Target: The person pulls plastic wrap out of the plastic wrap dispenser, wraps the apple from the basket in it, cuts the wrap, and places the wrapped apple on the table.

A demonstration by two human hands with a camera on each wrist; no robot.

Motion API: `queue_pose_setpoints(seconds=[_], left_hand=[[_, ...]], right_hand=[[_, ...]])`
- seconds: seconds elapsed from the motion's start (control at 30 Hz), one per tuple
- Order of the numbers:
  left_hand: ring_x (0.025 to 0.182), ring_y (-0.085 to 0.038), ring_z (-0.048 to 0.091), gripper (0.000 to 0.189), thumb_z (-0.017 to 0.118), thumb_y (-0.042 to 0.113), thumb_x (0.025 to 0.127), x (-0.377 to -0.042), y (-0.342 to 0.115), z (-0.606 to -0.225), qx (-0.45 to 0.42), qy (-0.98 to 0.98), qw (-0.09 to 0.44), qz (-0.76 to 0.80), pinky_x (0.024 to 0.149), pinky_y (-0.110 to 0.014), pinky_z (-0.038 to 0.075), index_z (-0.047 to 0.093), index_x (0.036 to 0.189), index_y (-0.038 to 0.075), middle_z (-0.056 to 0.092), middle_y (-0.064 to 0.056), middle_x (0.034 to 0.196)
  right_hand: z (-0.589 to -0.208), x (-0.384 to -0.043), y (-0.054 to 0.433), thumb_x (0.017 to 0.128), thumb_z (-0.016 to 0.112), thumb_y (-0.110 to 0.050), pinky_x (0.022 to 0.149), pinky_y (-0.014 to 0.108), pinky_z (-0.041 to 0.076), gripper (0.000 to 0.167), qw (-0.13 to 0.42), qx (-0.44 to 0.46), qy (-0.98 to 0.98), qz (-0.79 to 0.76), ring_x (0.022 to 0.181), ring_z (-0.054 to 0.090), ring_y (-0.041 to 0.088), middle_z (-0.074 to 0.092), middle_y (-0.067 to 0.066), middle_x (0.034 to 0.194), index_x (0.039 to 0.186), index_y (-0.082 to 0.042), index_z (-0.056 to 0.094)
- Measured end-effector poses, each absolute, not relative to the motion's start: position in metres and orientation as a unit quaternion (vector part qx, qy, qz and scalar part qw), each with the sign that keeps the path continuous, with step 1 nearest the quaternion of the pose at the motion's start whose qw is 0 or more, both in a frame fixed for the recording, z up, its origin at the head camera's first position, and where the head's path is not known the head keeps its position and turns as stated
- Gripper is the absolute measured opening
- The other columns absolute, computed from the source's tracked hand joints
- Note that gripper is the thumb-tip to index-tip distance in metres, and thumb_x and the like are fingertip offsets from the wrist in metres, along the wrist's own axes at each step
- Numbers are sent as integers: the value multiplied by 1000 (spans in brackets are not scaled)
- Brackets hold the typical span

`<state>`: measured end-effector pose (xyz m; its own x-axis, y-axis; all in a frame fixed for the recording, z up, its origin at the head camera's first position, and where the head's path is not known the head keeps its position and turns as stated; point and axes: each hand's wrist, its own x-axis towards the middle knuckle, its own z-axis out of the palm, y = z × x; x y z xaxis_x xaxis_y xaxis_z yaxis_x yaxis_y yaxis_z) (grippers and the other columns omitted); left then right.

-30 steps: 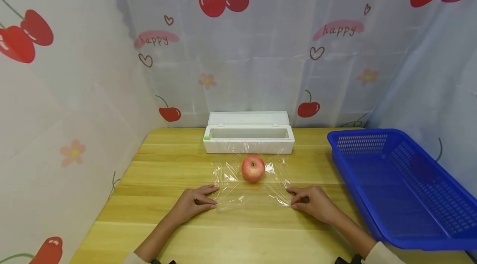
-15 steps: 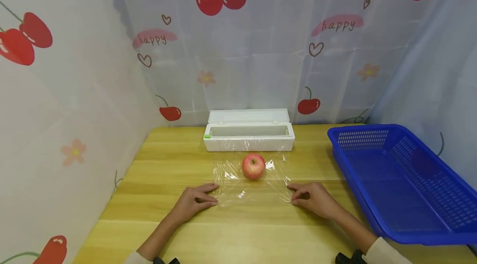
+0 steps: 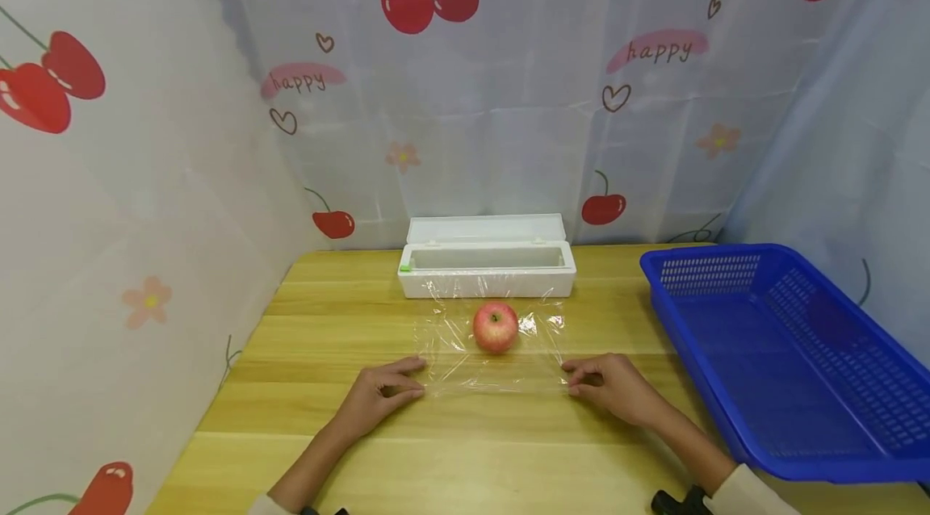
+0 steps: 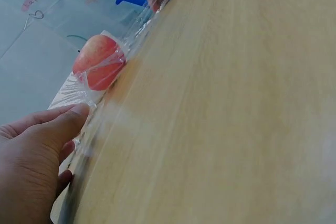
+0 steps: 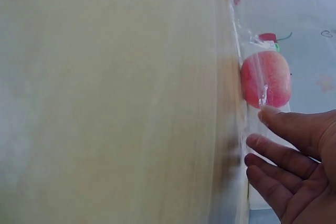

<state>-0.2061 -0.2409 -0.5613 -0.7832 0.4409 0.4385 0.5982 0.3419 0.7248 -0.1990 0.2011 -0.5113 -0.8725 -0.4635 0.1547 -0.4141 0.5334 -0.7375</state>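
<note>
A red apple (image 3: 496,328) sits upright on a clear sheet of plastic wrap (image 3: 501,374) in the middle of the table. The wrap runs back to an open white dispenser box (image 3: 487,284). At the sheet's front left corner, my left hand (image 3: 374,395) pinches the film between thumb and finger. Opposite it, my right hand (image 3: 612,390) pinches the front right corner, other fingers extended. In the left wrist view, the film stretches past the apple (image 4: 100,62) towards the right hand. My right index finger is mostly hidden behind the thumb in the right wrist view.
A blue plastic basket (image 3: 770,353) stands to the right of the right hand. The dispenser's lid (image 3: 485,228) is raised against the cherry-printed curtain (image 3: 501,152). Beneath everything is a wooden table (image 3: 450,466).
The front edge of the wrap has become straighter and tauter between my hands. Both hands keep nearly the same place, and the apple stays put. The head view has shifted slightly.
</note>
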Motion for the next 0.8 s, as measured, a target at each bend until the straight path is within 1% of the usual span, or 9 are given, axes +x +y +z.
queue_pose_setpoints(seconds=[0.07,0.13,0.23,0.33,0.47,0.57,0.67,0.73,0.8], left_hand=[[125,-43,58,13,81,3,83,-207,-240,-561,-318,-813,90,-480,106,-43,47,82,94,9,69,-16,126],[124,-42,59,14,80,1,83,-208,-239,-559,-317,-812,99,-479,107,-38,47,82,95,9,70,-16,125],[125,-38,60,15,78,2,86,-209,-237,-554,-317,-810,105,-482,108,-29,45,81,98,11,70,-14,125],[125,-33,61,14,77,7,89,-208,-236,-549,-312,-810,106,-484,108,-25,44,81,101,14,70,-11,126],[123,-25,63,13,75,13,92,-207,-235,-545,-289,-809,99,-503,107,-25,45,81,103,15,72,-4,124],[120,-22,66,13,74,14,93,-209,-232,-541,-268,-802,98,-524,106,-26,47,80,104,9,73,-1,121],[115,-22,68,15,74,13,94,-212,-230,-537,-258,-796,106,-538,104,-28,50,79,104,4,75,-1,117],[113,-20,69,15,73,14,94,-214,-228,-534,-250,-796,112,-540,102,-29,51,79,105,5,75,0,115],[112,-19,70,16,73,17,95,-216,-227,-531,-242,-798,118,-539,100,-31,53,80,106,9,76,1,113]], right_hand=[[-510,-199,201,91,76,-6,95,37,55,6,25,-251,868,-428,115,66,38,71,19,119,86,-10,77],[-509,-200,201,91,75,-6,94,38,56,5,12,-254,863,-437,113,67,38,72,21,118,87,-7,77],[-505,-201,202,92,74,-5,94,40,56,4,-8,-252,860,-443,110,69,35,73,17,116,88,-6,77],[-502,-204,203,92,73,-3,95,43,55,5,-14,-247,859,-449,110,69,34,74,14,114,91,-6,78],[-499,-207,203,94,72,-6,94,42,56,6,-14,-227,861,-455,109,70,31,75,9,112,93,-7,79],[-497,-210,202,93,73,-8,91,39,58,7,-25,-214,864,-455,106,71,28,77,5,108,97,-6,79],[-496,-211,201,93,75,-11,88,33,59,10,-39,-204,865,-456,101,72,23,77,1,103,100,-6,80],[-495,-212,200,92,75,-13,85,28,59,11,-48,-198,864,-461,97,72,19,77,-2,99,100,-7,80],[-494,-214,199,92,76,-14,83,24,59,10,-60,-193,861,-466,93,72,16,77,-4,95,99,-9,80]])
